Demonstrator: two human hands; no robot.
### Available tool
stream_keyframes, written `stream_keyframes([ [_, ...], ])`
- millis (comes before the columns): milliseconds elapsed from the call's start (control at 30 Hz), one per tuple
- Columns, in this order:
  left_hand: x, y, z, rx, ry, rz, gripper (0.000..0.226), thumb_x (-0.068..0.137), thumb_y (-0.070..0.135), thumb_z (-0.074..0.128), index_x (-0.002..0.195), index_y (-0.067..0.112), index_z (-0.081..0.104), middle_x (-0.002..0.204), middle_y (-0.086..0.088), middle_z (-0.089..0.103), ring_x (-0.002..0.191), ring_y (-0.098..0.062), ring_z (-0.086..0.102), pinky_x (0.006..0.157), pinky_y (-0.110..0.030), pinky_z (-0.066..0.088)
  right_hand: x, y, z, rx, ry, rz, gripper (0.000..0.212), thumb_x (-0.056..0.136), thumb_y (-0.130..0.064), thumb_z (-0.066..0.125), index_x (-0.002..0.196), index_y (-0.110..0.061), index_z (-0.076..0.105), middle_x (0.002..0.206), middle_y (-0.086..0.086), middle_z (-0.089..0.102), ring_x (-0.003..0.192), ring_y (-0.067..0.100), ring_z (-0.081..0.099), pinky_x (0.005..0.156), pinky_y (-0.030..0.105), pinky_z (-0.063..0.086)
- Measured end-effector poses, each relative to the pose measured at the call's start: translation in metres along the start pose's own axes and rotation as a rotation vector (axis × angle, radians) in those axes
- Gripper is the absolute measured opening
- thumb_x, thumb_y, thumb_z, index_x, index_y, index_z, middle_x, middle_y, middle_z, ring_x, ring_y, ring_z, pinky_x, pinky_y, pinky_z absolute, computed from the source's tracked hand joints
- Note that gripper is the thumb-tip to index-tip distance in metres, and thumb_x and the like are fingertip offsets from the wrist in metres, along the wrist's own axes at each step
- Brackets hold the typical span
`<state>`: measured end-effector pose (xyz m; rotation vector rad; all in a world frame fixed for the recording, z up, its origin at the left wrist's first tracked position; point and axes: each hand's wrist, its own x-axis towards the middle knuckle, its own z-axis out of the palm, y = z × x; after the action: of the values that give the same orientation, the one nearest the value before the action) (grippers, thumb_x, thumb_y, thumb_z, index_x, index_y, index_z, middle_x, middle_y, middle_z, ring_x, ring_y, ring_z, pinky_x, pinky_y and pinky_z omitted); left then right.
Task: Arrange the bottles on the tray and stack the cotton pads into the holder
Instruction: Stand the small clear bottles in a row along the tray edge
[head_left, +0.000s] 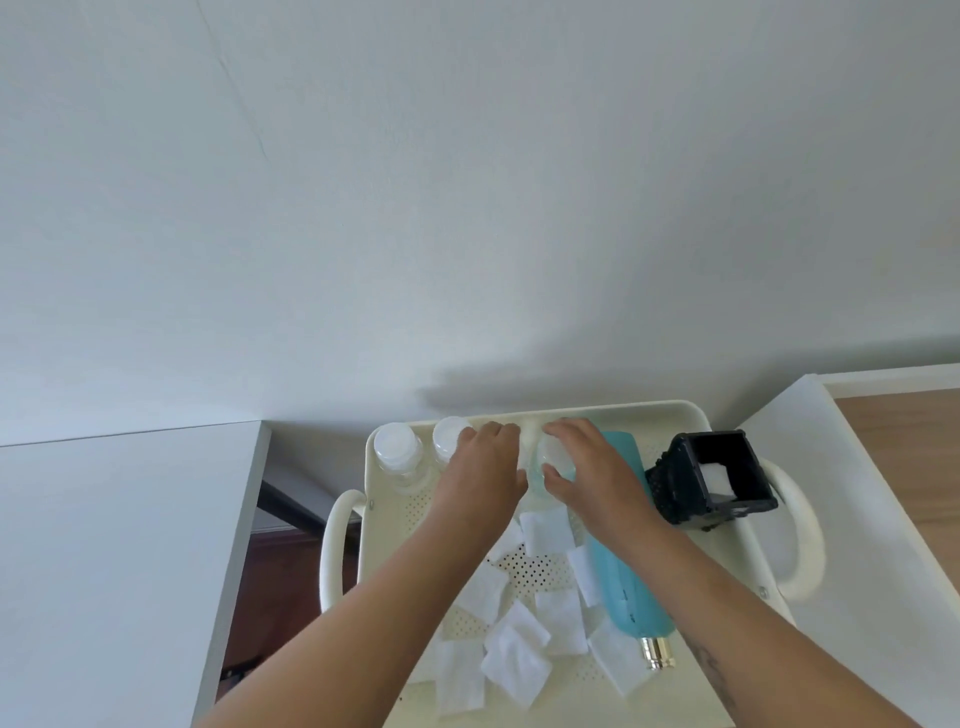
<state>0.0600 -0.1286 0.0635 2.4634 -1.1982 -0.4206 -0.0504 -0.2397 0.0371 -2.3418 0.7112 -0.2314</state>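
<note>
A cream perforated tray (670, 410) on a cart holds the items. Two clear bottles with white caps (397, 447) (448, 435) stand upright at its back left. My left hand (485, 470) rests just right of the second one, fingers curled; what it touches is hidden. My right hand (584, 467) grips a third clear bottle (553, 460) standing at the back middle. A large teal bottle (623, 577) with a silver neck lies on its side. Several white square cotton pads (519, 654) lie scattered at the front. The black holder (719, 475) at the right holds one pad.
The tray has looped cream handles at the left (337, 540) and right (800, 535). A white tabletop (119, 545) lies to the left, another white surface (872, 519) to the right, and a white wall behind.
</note>
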Motion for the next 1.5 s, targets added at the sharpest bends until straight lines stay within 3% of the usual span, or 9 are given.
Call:
stream_keyframes([
  [200, -0.002, -0.004, -0.001, 0.234, 0.057, 0.111, 0.027, 0.093, 0.027, 0.060, 0.116, 0.014, 0.057, 0.110, 0.000, 0.066, 0.106, -0.024, 0.046, 0.087, -0.032, 0.042, 0.000, 0.011, -0.003, 0.025, -0.100, 0.001, 0.050, 0.091, -0.017, 0.059, 0.134, -0.033, 0.041, 0.132, -0.012, 0.043, 0.103, 0.003, 0.048, 0.083, 0.016, 0.038],
  [333, 0.000, -0.018, -0.011, 0.352, 0.018, 0.150, 0.059, 0.085, 0.047, 0.067, 0.134, 0.022, 0.047, 0.138, 0.004, 0.054, 0.126, -0.027, 0.039, 0.102, -0.039, 0.032, -0.002, 0.014, 0.000, 0.081, -0.107, 0.018, 0.052, 0.092, -0.015, 0.055, 0.135, -0.039, 0.038, 0.132, -0.014, 0.042, 0.108, 0.000, 0.044, 0.084, 0.014, 0.034],
  [400, 0.003, -0.029, -0.018, 0.381, -0.023, 0.117, 0.073, 0.081, 0.047, 0.071, 0.142, 0.025, 0.040, 0.148, 0.003, 0.046, 0.134, -0.028, 0.035, 0.108, -0.041, 0.028, 0.000, 0.013, 0.002, 0.102, -0.114, 0.013, 0.051, 0.092, -0.014, 0.055, 0.135, -0.038, 0.039, 0.132, -0.014, 0.042, 0.111, 0.000, 0.043, 0.087, 0.016, 0.034],
  [633, 0.014, -0.048, -0.036, 0.343, -0.050, 0.094, 0.036, 0.088, 0.014, 0.063, 0.123, 0.020, 0.056, 0.121, 0.002, 0.060, 0.110, -0.022, 0.050, 0.093, -0.029, 0.041, 0.008, 0.008, 0.014, 0.137, -0.063, 0.009, 0.054, 0.091, -0.011, 0.056, 0.138, -0.032, 0.041, 0.135, -0.007, 0.044, 0.115, 0.004, 0.045, 0.090, 0.015, 0.033],
  [733, 0.015, -0.052, -0.038, 0.394, -0.066, 0.118, 0.040, 0.088, 0.021, 0.066, 0.126, 0.023, 0.055, 0.124, 0.004, 0.059, 0.114, -0.021, 0.049, 0.097, -0.032, 0.040, 0.011, 0.005, 0.019, 0.148, -0.040, 0.007, 0.054, 0.091, -0.011, 0.056, 0.138, -0.032, 0.041, 0.136, -0.005, 0.045, 0.116, 0.008, 0.047, 0.090, 0.017, 0.035],
  [900, 0.008, -0.040, -0.029, 0.338, -0.083, 0.176, 0.068, 0.079, 0.051, 0.070, 0.138, 0.031, 0.044, 0.135, 0.008, 0.055, 0.128, -0.022, 0.042, 0.109, -0.042, 0.025, 0.012, 0.007, 0.020, 0.170, -0.029, 0.023, 0.055, 0.092, -0.013, 0.056, 0.139, -0.036, 0.039, 0.138, -0.011, 0.042, 0.118, 0.000, 0.043, 0.090, 0.011, 0.032],
  [1067, 0.015, -0.037, -0.024, 0.297, -0.048, 0.166, 0.054, 0.085, 0.044, 0.066, 0.134, 0.030, 0.047, 0.124, 0.008, 0.063, 0.124, -0.020, 0.046, 0.107, -0.042, 0.023, 0.010, 0.010, 0.017, 0.184, -0.042, 0.019, 0.055, 0.092, -0.014, 0.057, 0.139, -0.036, 0.039, 0.139, -0.013, 0.043, 0.122, 0.000, 0.042, 0.096, 0.014, 0.032],
  [1267, 0.023, -0.036, -0.023, 0.257, -0.040, 0.152, 0.053, 0.089, 0.036, 0.064, 0.138, 0.031, 0.044, 0.132, 0.008, 0.058, 0.124, -0.022, 0.046, 0.105, -0.042, 0.028, 0.010, 0.008, 0.019, 0.196, 0.003, 0.029, 0.056, 0.091, -0.013, 0.059, 0.139, -0.034, 0.039, 0.138, -0.013, 0.045, 0.121, 0.002, 0.045, 0.099, 0.019, 0.036],
  [1500, 0.021, -0.042, -0.017, 0.215, -0.037, 0.144, 0.057, 0.091, 0.036, 0.063, 0.143, 0.031, 0.039, 0.137, 0.008, 0.053, 0.123, -0.022, 0.046, 0.103, -0.038, 0.037, 0.012, 0.010, 0.020, 0.222, -0.021, 0.014, 0.057, 0.092, -0.010, 0.056, 0.140, -0.034, 0.038, 0.144, -0.016, 0.040, 0.131, -0.003, 0.037, 0.105, 0.013, 0.027],
])
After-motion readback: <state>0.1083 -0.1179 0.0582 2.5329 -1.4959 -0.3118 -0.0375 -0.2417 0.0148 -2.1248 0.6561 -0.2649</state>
